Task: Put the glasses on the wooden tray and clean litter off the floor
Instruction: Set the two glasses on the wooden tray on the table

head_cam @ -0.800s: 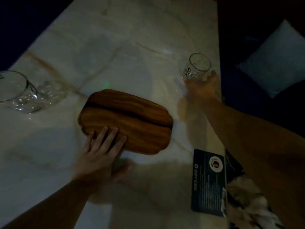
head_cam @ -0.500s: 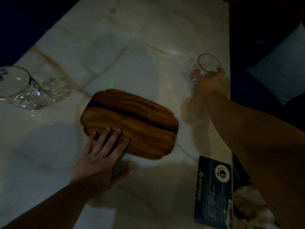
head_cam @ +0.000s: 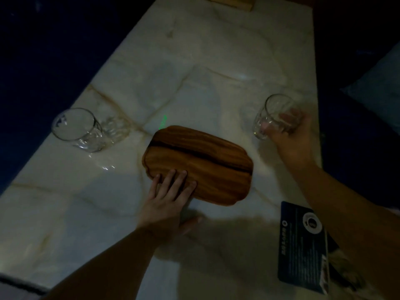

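A brown wooden tray lies in the middle of a white marble table. My left hand rests flat on the tray's near left corner, fingers spread. To the right of the tray, my right hand is wrapped around a clear glass, which is tilted and held near the table's right edge. A second clear glass stands at the table's left edge, with another clear glass right beside it.
A dark printed card lies at the table's near right corner. A pale cushion sits on dark seating to the right. A wooden object is at the table's far end. The room is dim.
My right hand has closed around the glass on the right and drawn it nearer. My left hand stays on the tray. The view has shifted, so the left glasses show more fully.
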